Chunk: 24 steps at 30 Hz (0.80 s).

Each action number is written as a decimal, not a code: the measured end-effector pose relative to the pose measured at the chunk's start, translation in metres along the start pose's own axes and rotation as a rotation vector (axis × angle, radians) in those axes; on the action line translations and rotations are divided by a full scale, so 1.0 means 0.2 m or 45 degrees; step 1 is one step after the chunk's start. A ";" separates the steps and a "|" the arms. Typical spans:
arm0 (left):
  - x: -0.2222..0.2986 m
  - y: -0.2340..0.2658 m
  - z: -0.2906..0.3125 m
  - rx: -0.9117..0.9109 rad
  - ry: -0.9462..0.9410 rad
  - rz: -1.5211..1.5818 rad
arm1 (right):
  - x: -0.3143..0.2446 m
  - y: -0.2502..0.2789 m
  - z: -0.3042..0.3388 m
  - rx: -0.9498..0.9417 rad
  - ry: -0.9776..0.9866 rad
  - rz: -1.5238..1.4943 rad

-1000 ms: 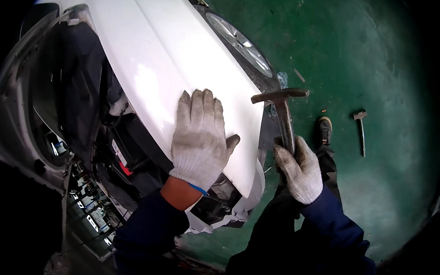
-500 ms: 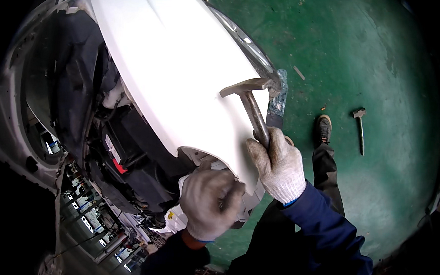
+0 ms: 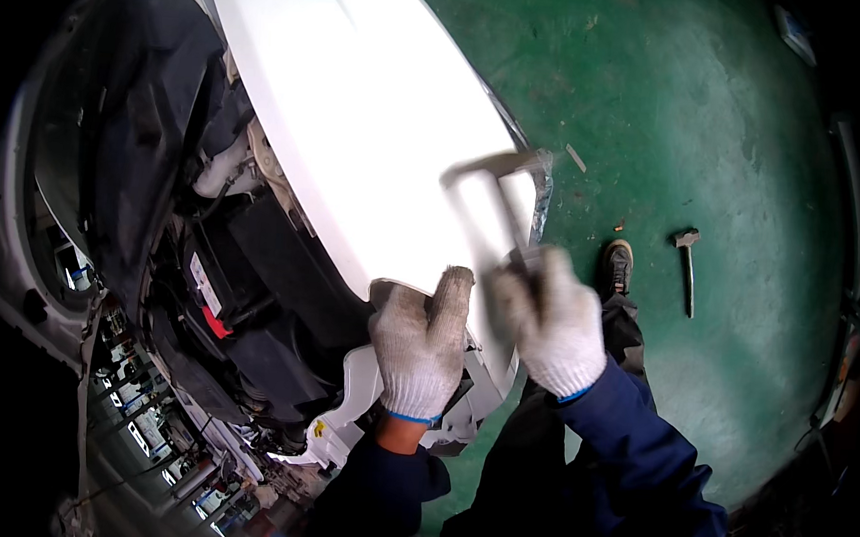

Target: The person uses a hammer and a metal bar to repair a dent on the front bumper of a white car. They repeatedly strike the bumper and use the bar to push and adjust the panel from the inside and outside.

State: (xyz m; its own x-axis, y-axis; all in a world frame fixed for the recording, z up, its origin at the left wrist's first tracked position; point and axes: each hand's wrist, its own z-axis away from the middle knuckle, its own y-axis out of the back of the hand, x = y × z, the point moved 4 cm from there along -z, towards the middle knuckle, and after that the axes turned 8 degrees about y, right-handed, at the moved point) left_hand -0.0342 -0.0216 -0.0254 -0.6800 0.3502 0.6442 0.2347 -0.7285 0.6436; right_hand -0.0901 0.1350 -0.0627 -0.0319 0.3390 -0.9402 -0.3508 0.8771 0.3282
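A white car fender (image 3: 388, 140) runs from the upper middle down toward me. At its front edge is my left hand (image 3: 418, 351) in a knit work glove, its thumb lying on the outer face. The fingers reach behind the rim of the cut-out, where they are hidden, so the hand clasps the edge. In my gloved right hand (image 3: 558, 329) is a body hammer (image 3: 513, 210), gripped by the handle. Its long narrow head is over the fender's front corner, smeared by motion; I cannot tell whether it touches the panel.
To the left lies the open engine bay with a black battery (image 3: 241, 263) and dark plastic covers. Another hammer (image 3: 686, 267) lies on the green floor (image 3: 765, 189) at the right, near my shoe (image 3: 618, 267). A wheel edge shows beyond the fender.
My left hand has turned and shifted up onto the fender edge, its thumb now pointing up. The right hand still holds the hammer, now blurred. The view has shifted slightly.
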 end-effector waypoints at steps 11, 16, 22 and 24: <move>0.03 0.00 -0.01 -0.048 0.151 -0.061 | 0.01 -0.01 0.01 -0.206 -0.268 -0.195; 0.03 0.00 -0.02 0.012 0.029 -0.002 | 0.00 0.03 0.01 0.113 -0.239 -0.431; 0.04 0.00 0.00 0.002 0.119 0.050 | 0.03 0.00 0.00 0.002 -0.366 -0.442; 0.06 0.01 0.00 0.018 0.080 -0.068 | 0.03 0.00 -0.01 -0.041 -0.325 -0.438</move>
State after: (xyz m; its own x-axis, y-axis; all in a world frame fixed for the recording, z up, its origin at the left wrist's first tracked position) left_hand -0.0423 -0.0185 -0.0167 -0.7337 0.3502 0.5823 0.2068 -0.7011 0.6824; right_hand -0.0916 0.1362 -0.0696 0.3229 0.1054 -0.9405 -0.3296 0.9441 -0.0073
